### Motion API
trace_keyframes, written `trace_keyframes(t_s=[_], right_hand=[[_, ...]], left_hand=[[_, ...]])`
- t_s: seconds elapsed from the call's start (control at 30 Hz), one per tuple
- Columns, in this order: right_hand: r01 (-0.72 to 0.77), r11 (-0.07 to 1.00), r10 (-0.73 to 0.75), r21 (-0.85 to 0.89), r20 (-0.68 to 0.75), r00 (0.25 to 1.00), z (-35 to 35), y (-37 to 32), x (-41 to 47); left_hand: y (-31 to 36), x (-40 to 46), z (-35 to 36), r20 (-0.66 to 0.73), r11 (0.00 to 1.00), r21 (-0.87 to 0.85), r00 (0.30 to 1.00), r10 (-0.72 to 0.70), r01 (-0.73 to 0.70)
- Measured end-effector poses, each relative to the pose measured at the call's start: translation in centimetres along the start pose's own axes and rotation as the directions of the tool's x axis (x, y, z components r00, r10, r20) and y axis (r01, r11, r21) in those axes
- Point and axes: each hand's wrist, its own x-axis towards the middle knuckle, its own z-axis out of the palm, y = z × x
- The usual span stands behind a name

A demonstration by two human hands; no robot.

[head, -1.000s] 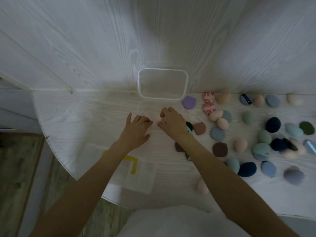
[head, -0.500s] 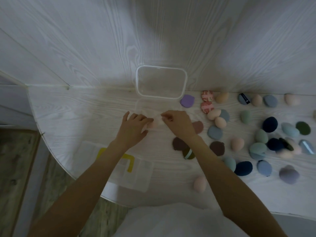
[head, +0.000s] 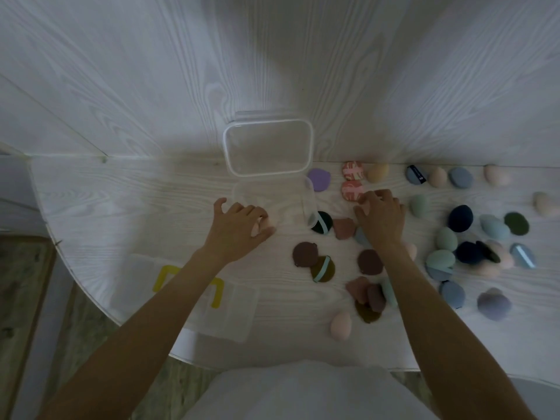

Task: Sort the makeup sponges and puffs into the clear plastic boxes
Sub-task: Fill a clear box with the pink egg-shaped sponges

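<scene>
**Hands at the clear box, sponges spread to the right**

Left hand [head: 239, 227] rests at the near left corner of the clear box [head: 272, 204], fingers curled on a pale pink sponge [head: 257, 228]; box lid [head: 268, 151] leans on the wall behind; right hand [head: 380, 218] lies over the puffs right of the box, fingers bent down, what they hold cannot be told; red patterned puff [head: 351, 189] just beside its fingertips; a second box [head: 218, 307] with yellow clips sits at the table's [head: 121, 204] near edge.
</scene>
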Motion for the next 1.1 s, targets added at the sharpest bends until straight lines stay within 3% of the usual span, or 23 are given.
trace_keyframes(t_s=[0.07,0.17,0.3,0.37,0.47,0.6,0.73,0.87,1.1], right_hand=[[0.050,0.997,-0.048,0.055,-0.030,0.998,0.2,-0.3,-0.3],[0.035,0.995,-0.039,0.088,0.043,0.998,0.5,-1.1,-0.7],[0.077,0.997,-0.075,-0.007,0.157,0.985,-0.4,-1.8,-0.3],[0.124,0.974,-0.138,0.187,0.063,0.988,-1.7,-2.9,-0.6],[0.242,0.845,-0.237,0.476,-0.072,0.969,-3.5,-6.5,-1.9],[0.382,0.861,-0.438,0.335,0.105,0.893,-1.9,-10.8,-2.9],[0.441,0.889,-0.458,0.126,0.192,0.868,0.6,-12.1,-2.9],[0.421,0.907,-0.415,0.002,0.175,0.893,1.1,-12.2,-3.1],[0.428,0.901,-0.433,0.070,0.203,0.878,1.1,-11.1,-2.7]], left_hand=[[0.4,0.2,-0.1,-0.014,0.999,0.008,0.999,-0.043,0.043],[0.4,0.7,-0.1,0.024,0.997,-0.005,0.996,-0.082,0.082],[0.5,1.1,-0.2,0.110,0.994,-0.074,0.991,-0.077,0.086],[0.4,1.1,-0.3,0.113,0.996,-0.061,0.992,-0.063,0.071],[0.2,0.7,-0.4,0.075,0.995,-0.068,0.995,-0.064,0.069],[0.3,0.1,-0.5,0.067,0.991,-0.101,0.995,-0.076,0.082],[0.3,-0.6,-0.6,0.120,0.997,-0.067,0.992,-0.038,0.046],[0.3,-0.8,-0.1,0.051,0.999,-0.042,0.999,0.015,-0.013],[0.8,0.1,0.3,0.034,0.986,-0.127,0.993,0.116,-0.111]])
